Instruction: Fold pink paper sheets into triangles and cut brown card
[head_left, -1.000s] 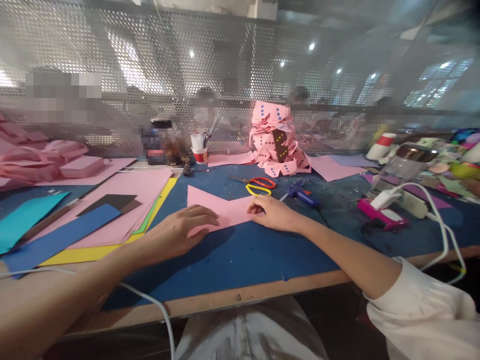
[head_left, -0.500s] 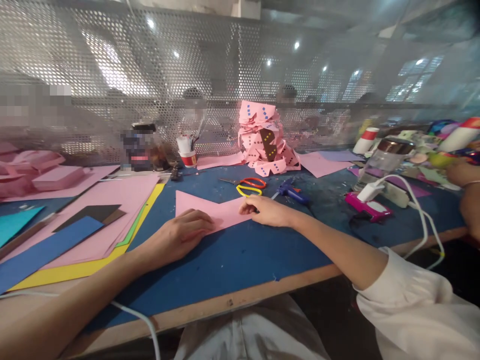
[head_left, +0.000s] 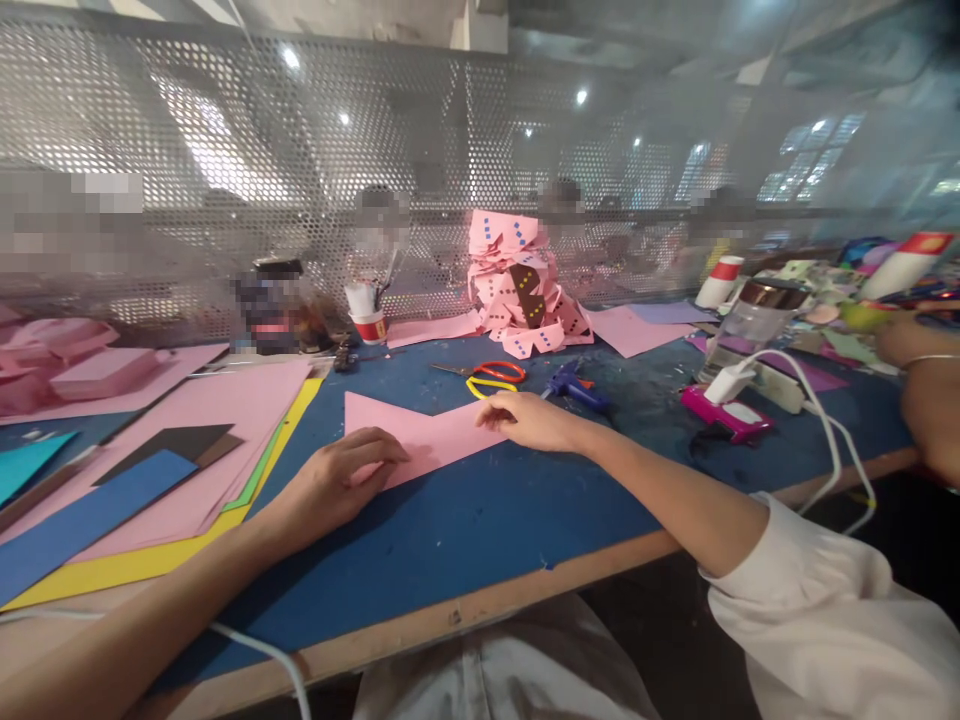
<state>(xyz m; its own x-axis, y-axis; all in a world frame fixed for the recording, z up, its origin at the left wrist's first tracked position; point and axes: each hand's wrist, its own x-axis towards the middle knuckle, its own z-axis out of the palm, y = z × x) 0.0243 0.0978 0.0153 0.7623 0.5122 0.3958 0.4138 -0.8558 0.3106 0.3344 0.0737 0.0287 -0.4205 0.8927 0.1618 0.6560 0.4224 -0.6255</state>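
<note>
A pink paper piece with a notch in its far edge lies on the blue mat. On its left end rests my left hand, with its fingers spread over the paper. My right hand has its fingertips closed on the paper's right end. Just beyond the paper are scissors with red and yellow handles, and to their right a blue glue gun. A heap of pink pieces with blue, black and yellow dots stands near the mesh screen.
Stacked pink sheets and a blue strip lie at left. At right are a magenta device with a white cable, a clear jar and another person's arm. A cup stands behind.
My left hand has slid slightly toward the left end of the paper, uncovering more of it. My right hand stays at the right end. The camera view has shifted a little.
</note>
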